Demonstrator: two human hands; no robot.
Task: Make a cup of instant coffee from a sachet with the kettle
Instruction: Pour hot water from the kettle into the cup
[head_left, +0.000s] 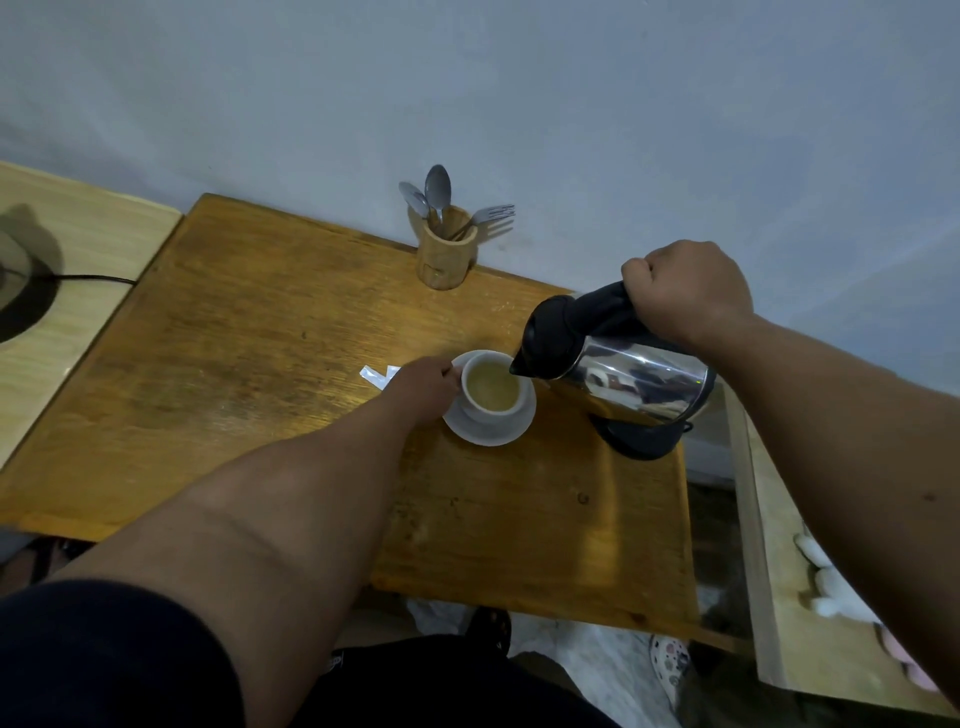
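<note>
A white cup (480, 413) holding light brown liquid stands on a white saucer (511, 430) in the middle of the wooden table (249, 364). My left hand (423, 392) grips the cup at its left side. My right hand (685, 296) is closed around the black handle of a steel kettle (639, 376), which is tilted left with its black spout over the cup's right rim. The kettle's black base (641, 441) lies on the table under it. A torn white sachet (376, 375) lies just left of my left hand.
A wooden holder (448, 257) with spoons and a fork stands at the table's back edge against the wall. A lighter counter (78, 249) with a black cord adjoins on the left. A wooden shelf edge (769, 545) runs along the right.
</note>
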